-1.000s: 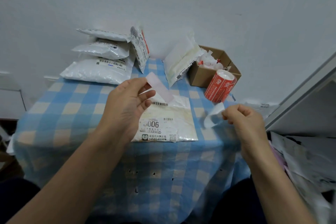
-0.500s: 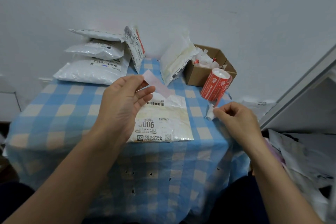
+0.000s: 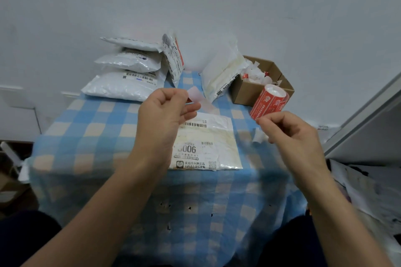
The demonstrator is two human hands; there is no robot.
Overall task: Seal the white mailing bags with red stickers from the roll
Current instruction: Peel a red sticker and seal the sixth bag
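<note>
Right now, on the head camera, I see the left hand (image 3: 165, 115) pinching a pale sticker (image 3: 197, 98) above the white mailing bag (image 3: 217, 143), which lies flat on the checked table (image 3: 97, 132). The right hand (image 3: 290, 134) pinches a white paper scrap (image 3: 258, 137) near the red roll (image 3: 269, 102).

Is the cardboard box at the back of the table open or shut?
Open: the cardboard box has its flaps raised, and white and red paper scraps are visible inside it.
</note>
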